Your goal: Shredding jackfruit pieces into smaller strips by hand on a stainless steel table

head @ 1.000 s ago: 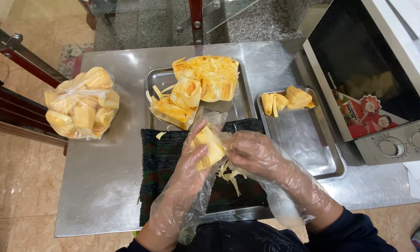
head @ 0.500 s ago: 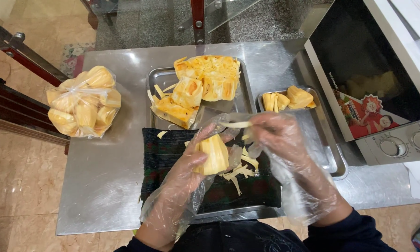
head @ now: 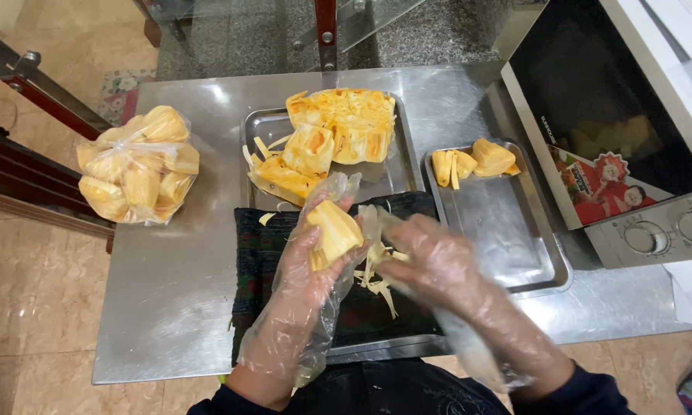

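Both hands wear loose clear plastic gloves. My left hand (head: 311,269) holds a yellow jackfruit pod (head: 333,230) above a dark cloth (head: 257,253) on the steel table (head: 169,284). My right hand (head: 430,257) is just to the right of the pod, fingers bent, over pale fruit strands (head: 373,278) lying on the cloth; whether it grips any is unclear. Behind the cloth a steel tray (head: 384,177) holds big cut jackfruit chunks (head: 338,138).
A second steel tray (head: 507,230) at the right holds a few cleaned pods (head: 473,160) at its far end. A clear bag of pods (head: 137,167) sits at the table's left. A microwave oven (head: 623,131) stands at the right. Dark wooden furniture is at the left.
My right hand came back down from the right tray to the cloth beside the pod. My left hand kept the pod, turning it slightly.
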